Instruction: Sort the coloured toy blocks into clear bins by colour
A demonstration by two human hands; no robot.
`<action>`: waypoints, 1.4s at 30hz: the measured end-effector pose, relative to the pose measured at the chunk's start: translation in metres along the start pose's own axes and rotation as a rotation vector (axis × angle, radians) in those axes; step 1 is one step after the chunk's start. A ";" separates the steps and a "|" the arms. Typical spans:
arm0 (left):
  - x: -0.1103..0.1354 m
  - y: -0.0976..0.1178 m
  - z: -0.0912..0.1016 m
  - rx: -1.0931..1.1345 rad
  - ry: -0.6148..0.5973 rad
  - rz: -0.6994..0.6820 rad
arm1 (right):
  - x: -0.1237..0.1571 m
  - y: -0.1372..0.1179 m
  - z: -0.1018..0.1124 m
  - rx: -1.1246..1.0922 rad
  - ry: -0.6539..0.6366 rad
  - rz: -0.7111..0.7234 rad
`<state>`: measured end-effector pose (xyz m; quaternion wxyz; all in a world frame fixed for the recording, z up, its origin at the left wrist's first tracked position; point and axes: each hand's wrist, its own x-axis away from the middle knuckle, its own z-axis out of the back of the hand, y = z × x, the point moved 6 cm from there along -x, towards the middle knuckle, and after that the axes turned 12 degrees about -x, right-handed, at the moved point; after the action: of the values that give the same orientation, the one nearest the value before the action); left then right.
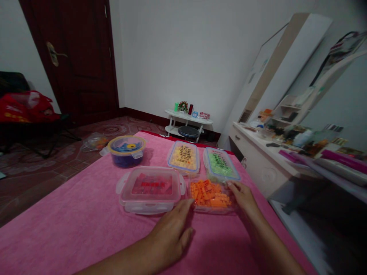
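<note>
A clear plastic container (200,210) stands open on the pink cloth, filled with orange building blocks (209,193). My right hand (242,196) is at its right side, fingers bent over the rim. My left hand (172,233) lies at the near left corner, fingers stretched forward and thumb apart, with nothing in it. Just left of that hand sits a lidded clear container (151,206) with red or pink pieces inside. Behind are a blue-rimmed lidded box (183,156) of yellow pieces and another blue-rimmed lidded box (222,164) of green pieces.
A round tub (126,156) with a yellow-rimmed lid and blue contents stands at the cloth's left edge. The pink cloth (86,225) covers the work surface. A cluttered dressing table (258,147) borders the right side. A low white shelf (189,118) stands by the wall.
</note>
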<state>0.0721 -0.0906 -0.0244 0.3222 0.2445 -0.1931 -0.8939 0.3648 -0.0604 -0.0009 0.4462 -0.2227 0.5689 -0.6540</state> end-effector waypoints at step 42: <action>0.005 -0.005 -0.013 0.111 0.042 0.015 | 0.016 -0.002 0.007 -0.256 -0.253 0.068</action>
<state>0.0737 -0.0923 -0.0393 0.3188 0.2793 -0.2373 -0.8741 0.3618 -0.0775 -0.0010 0.5042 -0.3389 0.5939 -0.5275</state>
